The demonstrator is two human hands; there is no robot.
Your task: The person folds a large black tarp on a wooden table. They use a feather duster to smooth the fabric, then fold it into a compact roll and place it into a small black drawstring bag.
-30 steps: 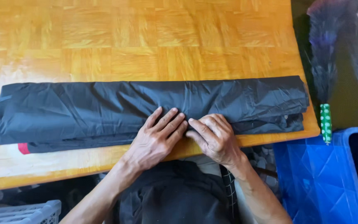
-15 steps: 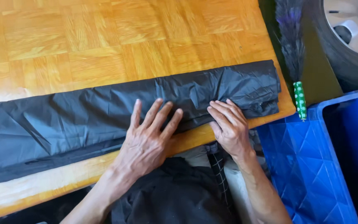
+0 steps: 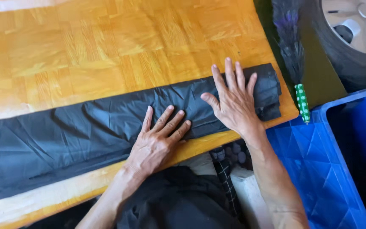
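Folded black sheet [image 3: 77, 135] on wooden table [image 3: 85, 51]

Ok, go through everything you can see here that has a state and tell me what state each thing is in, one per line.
Black sheet: folded into a long flat band, wrinkled, lying along the table's near edge.
Left hand: open, palm flat on the sheet.
Right hand: open, fingers spread, pressing the sheet near its right end.
Wooden table: bare beyond the sheet.
Blue crate: open-topped, beside the table.
Feather duster: lying beside the table.
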